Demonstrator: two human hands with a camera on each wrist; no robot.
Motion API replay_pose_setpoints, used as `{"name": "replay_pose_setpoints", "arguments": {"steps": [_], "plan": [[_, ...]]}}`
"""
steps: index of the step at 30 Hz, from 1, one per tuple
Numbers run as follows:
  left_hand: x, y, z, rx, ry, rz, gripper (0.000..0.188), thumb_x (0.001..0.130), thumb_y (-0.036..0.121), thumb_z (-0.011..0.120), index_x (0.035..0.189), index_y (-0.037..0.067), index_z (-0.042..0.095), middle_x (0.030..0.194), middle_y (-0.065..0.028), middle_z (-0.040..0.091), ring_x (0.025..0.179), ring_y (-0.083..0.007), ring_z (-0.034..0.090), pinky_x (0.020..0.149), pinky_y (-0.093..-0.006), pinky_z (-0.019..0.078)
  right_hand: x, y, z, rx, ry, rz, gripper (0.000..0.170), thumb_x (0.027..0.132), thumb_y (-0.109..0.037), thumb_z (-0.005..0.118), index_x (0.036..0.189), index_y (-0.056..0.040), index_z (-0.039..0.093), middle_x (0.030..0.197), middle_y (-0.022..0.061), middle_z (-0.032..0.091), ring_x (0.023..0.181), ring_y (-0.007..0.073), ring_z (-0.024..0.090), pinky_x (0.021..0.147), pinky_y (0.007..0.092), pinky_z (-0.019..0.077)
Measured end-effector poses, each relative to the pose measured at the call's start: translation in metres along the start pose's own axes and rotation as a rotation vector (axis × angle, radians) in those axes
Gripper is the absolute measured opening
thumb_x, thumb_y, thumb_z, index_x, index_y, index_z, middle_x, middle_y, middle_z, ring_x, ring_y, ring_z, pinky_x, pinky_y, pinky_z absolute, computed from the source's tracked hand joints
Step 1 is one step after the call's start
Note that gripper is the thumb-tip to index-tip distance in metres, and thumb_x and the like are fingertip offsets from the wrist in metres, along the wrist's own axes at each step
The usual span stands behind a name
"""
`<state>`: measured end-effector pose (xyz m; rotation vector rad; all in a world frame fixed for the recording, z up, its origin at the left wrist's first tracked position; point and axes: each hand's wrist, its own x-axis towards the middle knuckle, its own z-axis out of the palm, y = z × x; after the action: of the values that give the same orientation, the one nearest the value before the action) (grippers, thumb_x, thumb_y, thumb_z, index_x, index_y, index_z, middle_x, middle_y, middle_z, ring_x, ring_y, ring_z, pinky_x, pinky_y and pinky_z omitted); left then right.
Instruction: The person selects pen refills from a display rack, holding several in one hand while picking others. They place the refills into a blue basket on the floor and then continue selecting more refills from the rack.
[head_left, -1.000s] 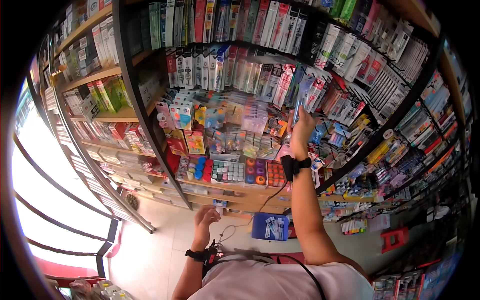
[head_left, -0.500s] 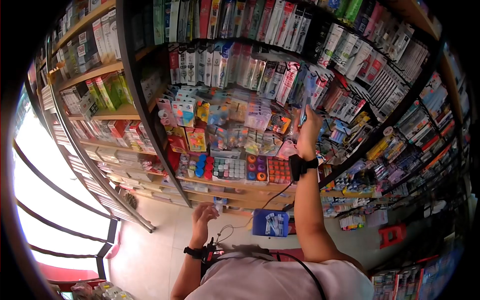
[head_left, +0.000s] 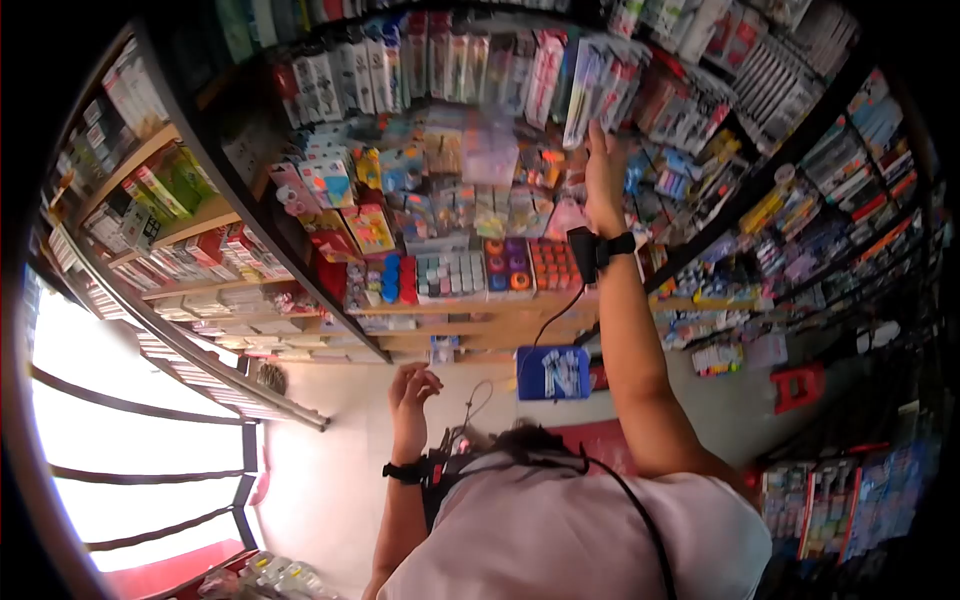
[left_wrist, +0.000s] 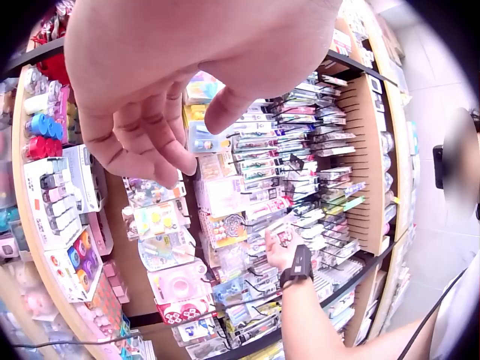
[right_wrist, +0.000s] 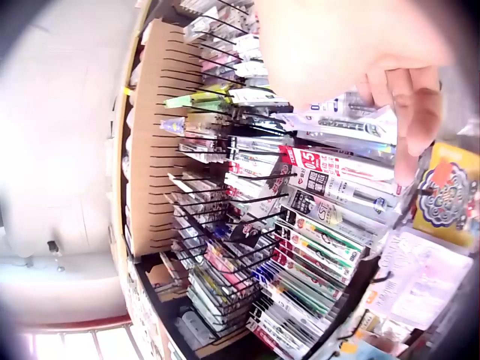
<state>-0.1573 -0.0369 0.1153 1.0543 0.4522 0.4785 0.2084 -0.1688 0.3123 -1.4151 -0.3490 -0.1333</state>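
My right hand is raised to the hanging pen packets, its fingertips at the lower end of a clear-and-white packet. In the right wrist view the hand has bent fingers, one reaching down to the end of a red-and-white pen packet; the thumb is hidden. The left wrist view shows the right hand among the packets. My left hand hangs in front of the lower shelves, fingers loosely bent and holding nothing; it looms large in its own wrist view.
Black hooks stick out around the packets. Below them stand boxes of small jars and orange items. A blue bin is on the floor, with a red stool to the right. A cable runs from my right wrist.
The head view has tilted and shifted, so the shelves sit higher. My right hand has moved up along the packets; its fingers look straighter, and the bluish packet it held no longer shows in it.
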Motion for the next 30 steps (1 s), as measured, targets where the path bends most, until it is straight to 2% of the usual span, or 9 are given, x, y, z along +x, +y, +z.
{"name": "replay_pose_setpoints", "arguments": {"steps": [3, 4, 9, 16, 21, 22, 26, 28, 30], "plan": [[0.001, -0.006, 0.004, 0.031, 0.004, -0.035, 0.023, 0.099, 0.021, 0.054, 0.108, 0.001, 0.058, 0.083, -0.0050, 0.060, 0.079, -0.0138, 0.059, 0.073, -0.0273, 0.0463, -0.044, 0.016, -0.040, 0.082, 0.057, -0.083, 0.042, 0.099, -0.036, 0.056, 0.114, 0.0031, 0.051, 0.109, 0.0152, 0.066, 0.060, 0.0212, 0.070, 0.039, 0.0276, 0.0443], [0.004, -0.008, 0.005, 0.053, -0.007, -0.044, 0.023, 0.099, 0.021, 0.054, 0.109, 0.001, 0.057, 0.083, -0.0052, 0.060, 0.080, -0.0138, 0.059, 0.074, -0.0274, 0.0463, -0.055, 0.026, -0.063, 0.006, 0.032, -0.116, 0.045, 0.100, -0.038, 0.054, 0.122, 0.0016, 0.052, 0.117, 0.0172, 0.066, 0.067, 0.0238, 0.072, 0.046, 0.0271, 0.0504], [0.006, -0.023, 0.028, 0.143, -0.049, -0.106, 0.026, 0.102, 0.020, 0.049, 0.114, -0.001, 0.057, 0.084, -0.0056, 0.061, 0.084, -0.0150, 0.059, 0.077, -0.0290, 0.0476, -0.118, 0.072, -0.169, -0.098, 0.064, 0.043, 0.043, 0.099, -0.037, 0.056, 0.118, 0.0017, 0.054, 0.111, 0.0146, 0.067, 0.067, 0.0194, 0.071, 0.046, 0.0266, 0.0474], [0.016, -0.102, 0.093, 0.347, -0.231, -0.372, 0.030, 0.101, 0.022, 0.047, 0.117, -0.001, 0.057, 0.097, -0.0090, 0.064, 0.092, -0.0189, 0.063, 0.082, -0.0322, 0.0496, -0.241, 0.204, -0.311, -0.279, 0.098, 0.757, 0.050, 0.096, -0.044, 0.060, 0.112, 0.0026, 0.058, 0.099, 0.0117, 0.070, 0.066, 0.0155, 0.068, 0.052, 0.0266, 0.0493], [0.034, -0.237, 0.120, 0.359, -0.515, -0.658, 0.041, 0.100, 0.027, 0.047, 0.130, 0.000, 0.051, 0.120, -0.0131, 0.062, 0.111, -0.0246, 0.062, 0.095, -0.0368, 0.0483, -0.352, 0.327, -0.371, -0.303, 0.091, 1.035, 0.051, 0.092, -0.046, 0.063, 0.103, 0.0033, 0.062, 0.090, 0.0128, 0.070, 0.071, 0.0193, 0.068, 0.065, 0.0312, 0.0516], [0.040, -0.276, 0.106, 0.322, -0.644, -0.732, 0.056, 0.101, 0.044, 0.044, 0.137, 0.002, 0.045, 0.137, -0.0173, 0.052, 0.124, -0.0294, 0.054, 0.103, -0.0416, 0.0436, -0.369, 0.356, -0.380, -0.387, 0.034, 1.064, 0.052, 0.093, -0.046, 0.063, 0.110, 0.0037, 0.061, 0.097, 0.0135, 0.070, 0.080, 0.0198, 0.068, 0.070, 0.0319, 0.0522], [0.068, -0.440, 0.063, 0.324, -0.716, -0.845, 0.061, 0.099, 0.049, 0.048, 0.140, 0.004, 0.043, 0.140, -0.0141, 0.050, 0.127, -0.0283, 0.052, 0.105, -0.0408, 0.0417, -0.387, 0.429, -0.400, -0.546, -0.082, 1.147, 0.062, 0.090, -0.050, 0.064, 0.119, 0.0048, 0.059, 0.107, 0.0175, 0.068, 0.098, 0.0262, 0.067, 0.084, 0.0357, 0.0510], [0.085, -0.515, 0.045, 0.569, -0.878, -0.685, 0.056, 0.098, 0.046, 0.050, 0.136, 0.005, 0.046, 0.134, -0.0115, 0.053, 0.124, -0.0257, 0.053, 0.105, -0.0399, 0.0421, -0.398, 0.475, -0.403, -0.567, -0.123, 1.189, 0.065, 0.089, -0.051, 0.064, 0.121, 0.0052, 0.058, 0.109, 0.0192, 0.068, 0.101, 0.0278, 0.066, 0.085, 0.0364, 0.0505], [0.103, -0.575, 0.045, 0.584, -0.757, -0.864, 0.051, 0.098, 0.043, 0.052, 0.133, 0.006, 0.048, 0.129, -0.0101, 0.054, 0.120, -0.0244, 0.054, 0.104, -0.0395, 0.0429, -0.404, 0.523, -0.402, -0.389, 0.117, 1.033, 0.054, 0.090, -0.045, 0.062, 0.110, 0.0054, 0.061, 0.079, 0.0144, 0.071, 0.081, 0.0298, 0.069, 0.076, 0.0375, 0.0526]]}}
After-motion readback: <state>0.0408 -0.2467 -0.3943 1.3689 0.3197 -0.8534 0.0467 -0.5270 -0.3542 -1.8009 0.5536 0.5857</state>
